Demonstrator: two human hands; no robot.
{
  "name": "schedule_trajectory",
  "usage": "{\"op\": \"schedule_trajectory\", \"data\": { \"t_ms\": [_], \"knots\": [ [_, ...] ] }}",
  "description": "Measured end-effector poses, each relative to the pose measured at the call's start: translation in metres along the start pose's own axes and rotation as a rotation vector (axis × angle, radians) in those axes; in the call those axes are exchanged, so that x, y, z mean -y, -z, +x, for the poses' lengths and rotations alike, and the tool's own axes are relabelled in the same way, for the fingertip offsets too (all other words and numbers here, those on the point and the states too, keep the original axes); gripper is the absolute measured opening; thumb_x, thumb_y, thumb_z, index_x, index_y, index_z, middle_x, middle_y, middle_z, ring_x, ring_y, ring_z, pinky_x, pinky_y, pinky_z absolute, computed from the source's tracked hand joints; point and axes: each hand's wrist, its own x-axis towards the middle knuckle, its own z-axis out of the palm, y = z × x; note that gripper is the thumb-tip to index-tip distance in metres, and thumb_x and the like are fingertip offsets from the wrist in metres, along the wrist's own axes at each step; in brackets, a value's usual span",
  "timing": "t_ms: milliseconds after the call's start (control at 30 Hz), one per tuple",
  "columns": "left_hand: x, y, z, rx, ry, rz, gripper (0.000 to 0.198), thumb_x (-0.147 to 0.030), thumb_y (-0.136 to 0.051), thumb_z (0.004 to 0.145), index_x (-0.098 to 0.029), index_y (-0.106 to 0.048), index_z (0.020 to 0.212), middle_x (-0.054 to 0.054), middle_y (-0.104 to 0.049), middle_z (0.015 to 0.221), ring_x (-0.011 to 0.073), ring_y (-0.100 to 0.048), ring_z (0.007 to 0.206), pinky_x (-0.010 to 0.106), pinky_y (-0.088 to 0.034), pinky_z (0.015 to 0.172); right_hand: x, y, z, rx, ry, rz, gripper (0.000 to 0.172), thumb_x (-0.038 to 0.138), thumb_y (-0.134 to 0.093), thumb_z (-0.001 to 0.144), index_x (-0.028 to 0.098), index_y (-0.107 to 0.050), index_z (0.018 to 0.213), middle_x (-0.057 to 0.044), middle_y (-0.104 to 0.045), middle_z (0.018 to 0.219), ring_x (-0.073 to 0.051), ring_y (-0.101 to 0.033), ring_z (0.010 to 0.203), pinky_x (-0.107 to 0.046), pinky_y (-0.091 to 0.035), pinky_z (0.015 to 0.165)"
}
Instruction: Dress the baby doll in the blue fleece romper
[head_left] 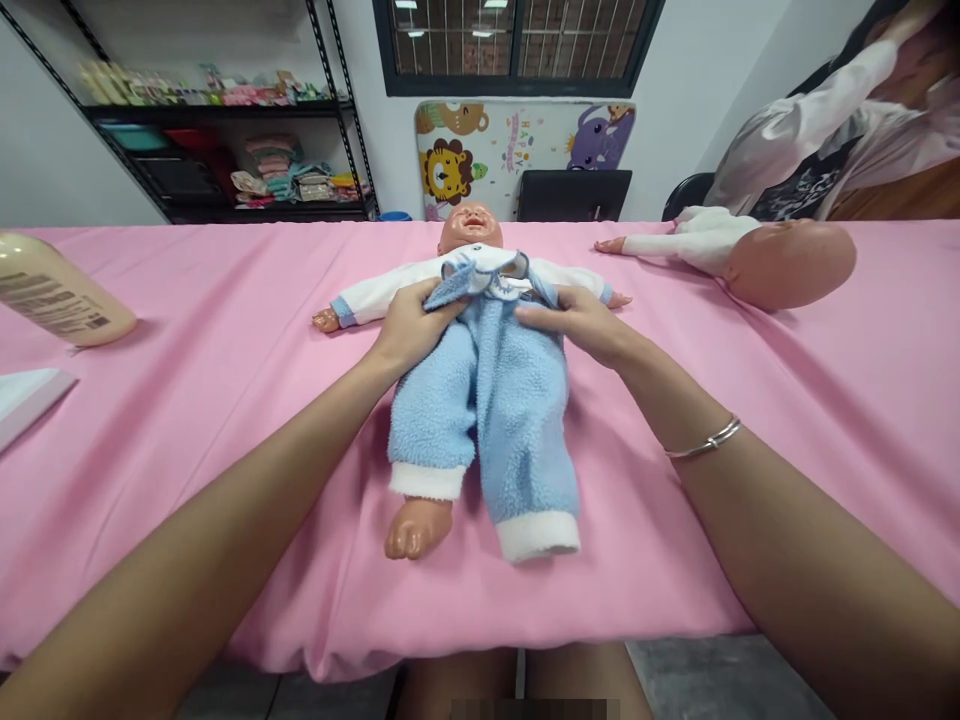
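Observation:
A baby doll [471, 228] lies on its back, wearing a white long-sleeved top [379, 290]. A blue fleece suit [517, 420] with white cuffs covers its legs, and one bare doll foot [418, 527] sticks out. My left hand [411, 325] grips the gathered fleece at the doll's waist. My right hand [574, 325] holds the suit's other side, its fingers across the fleece. A second doll [787, 262] lies at the right, its head turned away. A silver bangle [705, 438] circles my right wrist.
A pink sheet [675, 500] covers the table. A cream bottle [56, 295] lies at the left, near a white flat object [26, 400]. A person [825, 130] stands beyond the far right corner. Shelves [225, 120] and an animal-print board [525, 150] stand behind.

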Motion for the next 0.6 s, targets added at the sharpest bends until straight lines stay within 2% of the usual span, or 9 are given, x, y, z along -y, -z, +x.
{"op": "schedule_trajectory", "data": {
  "t_ms": [33, 100, 167, 200, 267, 333, 433, 533, 600],
  "knots": [
    [-0.001, -0.002, 0.002, -0.034, -0.016, 0.013, 0.025, -0.034, -0.064, 0.078, -0.013, -0.070, 0.090, 0.005, -0.071, 0.092, 0.0220, -0.062, 0.091, 0.030, -0.047, 0.086, 0.000, 0.001, 0.000, -0.020, 0.016, -0.062, 0.042, 0.043, -0.079, 0.066, 0.012, -0.072, 0.092, -0.005, -0.066, 0.090, -0.023, -0.060, 0.092, -0.036, -0.048, 0.087],
    [0.001, 0.000, 0.005, -0.092, 0.031, 0.056, 0.021, -0.031, -0.062, 0.078, -0.013, -0.069, 0.085, 0.004, -0.070, 0.086, 0.0204, -0.061, 0.086, 0.028, -0.045, 0.080, -0.007, 0.004, 0.003, -0.176, 0.040, -0.081, 0.037, 0.040, -0.079, 0.066, 0.010, -0.070, 0.086, -0.005, -0.064, 0.082, -0.021, -0.059, 0.085, -0.036, -0.048, 0.083],
    [0.007, 0.009, 0.005, -0.059, 0.158, 0.136, 0.021, -0.034, -0.064, 0.078, -0.014, -0.069, 0.081, 0.003, -0.067, 0.080, 0.0194, -0.058, 0.080, 0.027, -0.043, 0.073, -0.021, 0.006, 0.007, -0.374, 0.031, 0.029, 0.032, 0.037, -0.077, 0.067, 0.011, -0.068, 0.084, -0.004, -0.063, 0.080, -0.020, -0.058, 0.084, -0.036, -0.047, 0.084],
    [0.010, 0.014, 0.004, -0.011, 0.233, 0.182, 0.023, -0.037, -0.066, 0.078, -0.014, -0.068, 0.079, 0.003, -0.066, 0.078, 0.0193, -0.057, 0.077, 0.027, -0.041, 0.069, -0.028, 0.007, 0.009, -0.426, 0.004, 0.097, 0.033, 0.037, -0.078, 0.067, 0.012, -0.066, 0.084, -0.004, -0.063, 0.080, -0.020, -0.058, 0.084, -0.036, -0.047, 0.085],
    [0.017, 0.024, 0.000, 0.096, 0.353, 0.202, 0.029, -0.043, -0.069, 0.076, -0.014, -0.067, 0.073, 0.003, -0.063, 0.074, 0.0189, -0.055, 0.074, 0.026, -0.038, 0.065, -0.038, 0.005, 0.011, -0.440, -0.070, 0.215, 0.038, 0.041, -0.080, 0.064, 0.013, -0.065, 0.085, -0.004, -0.065, 0.084, -0.020, -0.059, 0.088, -0.037, -0.048, 0.086],
    [0.022, 0.028, -0.004, 0.120, 0.387, 0.024, 0.026, -0.040, -0.071, 0.075, -0.015, -0.064, 0.077, 0.002, -0.062, 0.077, 0.0173, -0.054, 0.074, 0.026, -0.039, 0.066, -0.042, 0.000, 0.012, -0.429, -0.109, 0.298, 0.044, 0.045, -0.082, 0.060, 0.014, -0.064, 0.087, -0.005, -0.066, 0.089, -0.021, -0.059, 0.091, -0.037, -0.049, 0.088],
    [0.023, 0.019, -0.007, -0.065, 0.330, -0.317, 0.012, -0.025, -0.064, 0.082, -0.017, -0.059, 0.088, -0.001, -0.060, 0.082, 0.0128, -0.053, 0.072, 0.023, -0.041, 0.070, -0.040, -0.008, 0.013, -0.458, -0.082, 0.380, 0.047, 0.047, -0.082, 0.057, 0.015, -0.064, 0.086, -0.004, -0.066, 0.090, -0.020, -0.059, 0.090, -0.037, -0.049, 0.089],
    [0.019, 0.003, -0.003, -0.266, 0.376, -0.292, 0.003, -0.016, -0.055, 0.089, -0.017, -0.054, 0.087, -0.003, -0.055, 0.078, 0.0113, -0.049, 0.071, 0.022, -0.039, 0.071, -0.036, -0.012, 0.018, -0.411, -0.049, 0.398, 0.048, 0.047, -0.081, 0.054, 0.014, -0.063, 0.085, -0.005, -0.066, 0.088, -0.021, -0.060, 0.090, -0.037, -0.049, 0.088],
    [0.016, -0.002, -0.001, -0.297, 0.446, -0.237, 0.008, -0.013, -0.053, 0.091, -0.017, -0.053, 0.083, -0.004, -0.054, 0.078, 0.0114, -0.047, 0.073, 0.022, -0.038, 0.073, -0.035, -0.011, 0.022, -0.362, -0.065, 0.346, 0.049, 0.049, -0.080, 0.055, 0.014, -0.063, 0.085, -0.005, -0.067, 0.087, -0.023, -0.059, 0.094, -0.038, -0.050, 0.089]
  ]
}}
